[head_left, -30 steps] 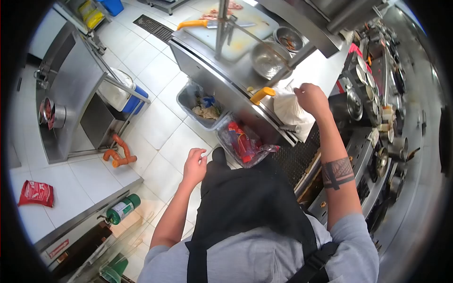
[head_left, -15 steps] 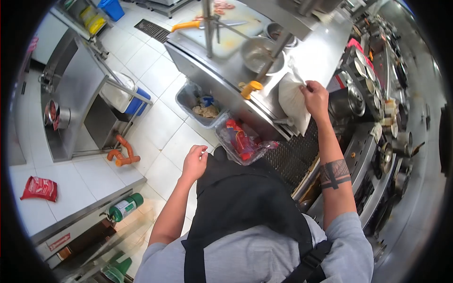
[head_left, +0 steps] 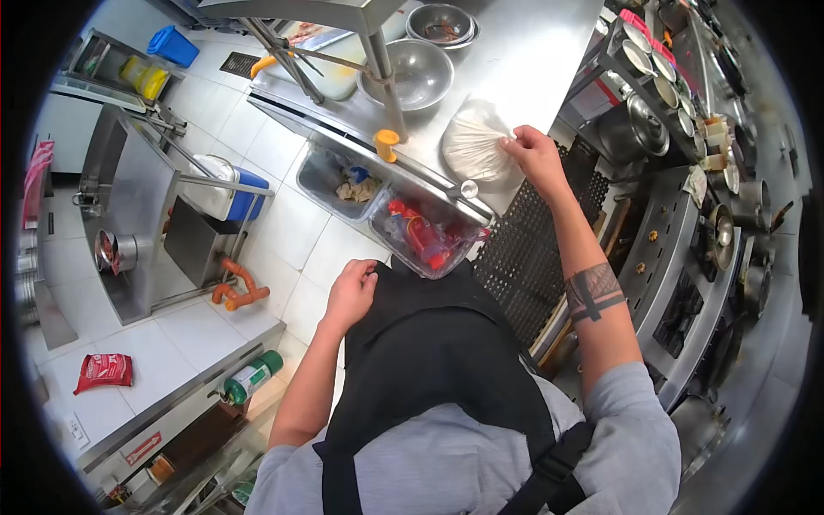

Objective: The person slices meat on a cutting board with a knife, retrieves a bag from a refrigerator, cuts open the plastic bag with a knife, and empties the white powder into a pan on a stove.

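white, rounded, plastic-looking bag (head_left: 475, 144) is sitting on the silver steel desk (head_left: 532, 64), near its edge. likely handling soft, saggy, moderately heavy; best hold: gathered top, palm underneath. bare right hand (head_left: 534, 157) is pinching the gathers; bare left hand (head_left: 350, 294) is hovering well apart, half-curled, can't tell if gripping anything. small round steel bowl (head_left: 419, 21) is holding brownish pieces; grey plastic bin (head_left: 319, 169), crumpled scraps.
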The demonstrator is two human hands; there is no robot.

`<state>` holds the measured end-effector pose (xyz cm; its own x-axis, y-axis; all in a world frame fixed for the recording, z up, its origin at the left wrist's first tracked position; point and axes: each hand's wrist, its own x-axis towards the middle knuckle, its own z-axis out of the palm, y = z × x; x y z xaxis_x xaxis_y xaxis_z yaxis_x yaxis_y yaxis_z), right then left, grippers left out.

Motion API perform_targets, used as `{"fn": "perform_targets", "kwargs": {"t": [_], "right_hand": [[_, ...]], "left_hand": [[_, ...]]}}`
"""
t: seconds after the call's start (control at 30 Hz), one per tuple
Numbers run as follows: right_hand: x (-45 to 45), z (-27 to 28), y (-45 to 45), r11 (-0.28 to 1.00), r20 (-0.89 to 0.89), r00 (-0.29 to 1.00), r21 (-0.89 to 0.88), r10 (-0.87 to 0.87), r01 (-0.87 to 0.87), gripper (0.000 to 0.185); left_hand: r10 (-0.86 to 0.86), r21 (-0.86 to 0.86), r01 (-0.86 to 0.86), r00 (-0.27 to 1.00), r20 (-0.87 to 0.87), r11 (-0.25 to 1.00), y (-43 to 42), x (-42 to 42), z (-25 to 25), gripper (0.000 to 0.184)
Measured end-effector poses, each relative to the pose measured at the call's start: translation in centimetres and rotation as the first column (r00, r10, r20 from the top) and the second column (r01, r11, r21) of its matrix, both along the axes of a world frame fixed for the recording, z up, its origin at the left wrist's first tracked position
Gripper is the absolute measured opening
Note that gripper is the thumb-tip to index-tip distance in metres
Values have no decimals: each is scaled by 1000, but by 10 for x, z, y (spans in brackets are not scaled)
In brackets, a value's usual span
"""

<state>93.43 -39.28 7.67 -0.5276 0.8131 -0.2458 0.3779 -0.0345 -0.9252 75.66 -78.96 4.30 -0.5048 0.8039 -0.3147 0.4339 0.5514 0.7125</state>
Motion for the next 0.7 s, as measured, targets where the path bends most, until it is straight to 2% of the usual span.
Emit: {"fn": "perform_targets", "kwargs": {"t": [0.03,0.07,0.13,0.27,0.37,0.43,0.5,0.53,0.63,0.7], "right_hand": [[-1,-2,2,995,22,999,93,27,-29,20],[-3,-4,5,996,18,999,86,33,-35,20],[-11,-4,10,972,90,994,219,64,-83,25],[-29,4,11,934,191,977,324,94,-153,38],[-20,15,1,917,204,977,374,65,-139,43],[-9,28,-9,923,178,984,374,23,-90,41],[5,36,-21,911,224,975,404,-11,-82,39],[10,44,-33,897,261,965,433,-28,-91,37],[31,43,-68,927,274,959,373,-72,-37,31],[28,56,-106,948,326,936,316,-135,27,29]], "left_hand": [[16,-18,-16,1000,18,1000,-1,4,3,26],[22,-25,-21,1000,14,999,-3,7,5,26],[38,-44,-39,999,-19,998,-10,9,9,25],[82,-18,-83,995,-55,996,-25,-13,7,26],[179,38,-175,970,-165,984,-25,-59,8,24],[246,103,-228,937,-247,968,-10,-108,10,22],[300,176,-254,897,-326,951,20,-169,10,22],[279,219,-207,881,-382,954,38,-207,8,22],[249,345,-54,797,-551,937,112,-323,-1,29],[217,300,-21,740,-637,954,170,-390,4,41]]}}
